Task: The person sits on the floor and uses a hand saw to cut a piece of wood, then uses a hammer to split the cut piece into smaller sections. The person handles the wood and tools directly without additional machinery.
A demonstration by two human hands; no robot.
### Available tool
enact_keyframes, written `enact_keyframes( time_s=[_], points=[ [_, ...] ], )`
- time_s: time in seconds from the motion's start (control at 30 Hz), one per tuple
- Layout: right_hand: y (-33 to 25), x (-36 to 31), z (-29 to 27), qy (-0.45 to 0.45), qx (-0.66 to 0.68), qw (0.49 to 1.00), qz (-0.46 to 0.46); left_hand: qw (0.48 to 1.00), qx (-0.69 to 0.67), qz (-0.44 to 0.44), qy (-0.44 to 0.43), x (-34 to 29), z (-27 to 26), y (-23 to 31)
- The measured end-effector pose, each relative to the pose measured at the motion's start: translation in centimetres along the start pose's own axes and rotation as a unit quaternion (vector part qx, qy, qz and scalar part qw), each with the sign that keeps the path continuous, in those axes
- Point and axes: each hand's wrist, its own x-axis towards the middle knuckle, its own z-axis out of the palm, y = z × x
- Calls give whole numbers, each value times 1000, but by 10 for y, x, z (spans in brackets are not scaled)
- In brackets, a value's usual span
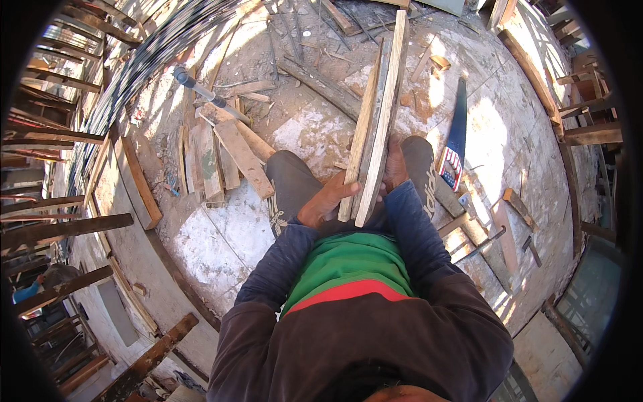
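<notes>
Between my knees I hold several long wooden strips [383, 124] side by side, their near ends close to my waist and their far ends pointing away. My left hand [328, 199] is closed round the near end from the left, thumb on top. On the right side, my right hand [396, 164] grips the bundle a little farther along; some of its fingers are hidden behind the wood. A handsaw [457, 127] with a dark blue blade and a patterned handle lies on the ground beyond my right knee.
Short boards [231, 151] are piled left of my left knee, by a grey pipe [207, 94]. A bundle of thin dark rods [140, 74] curves along the upper left. Near my right leg lie a hammer [481, 245] and wood offcuts [519, 208]. Timber beams [67, 231] line the left side.
</notes>
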Motion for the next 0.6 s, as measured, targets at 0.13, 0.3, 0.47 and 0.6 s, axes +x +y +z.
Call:
enact_keyframes(
  time_s=[0.13, 0.3, 0.47, 0.6],
  points=[
    [-24, 11, 3, -155, -109, 979, -71, 978, 173, 38, 113, -2, 25, 8],
    [-62, 8, 20, -72, -92, 983, -140, 871, 415, 120, 235, 4, 11, 10],
    [-78, 23, 32, 32, -192, 970, -147, 769, 562, 166, 254, 11, -28, -16],
    [-68, 29, 41, 130, -163, 946, -248, 665, 662, 173, 300, 14, -12, -13]
  ],
)
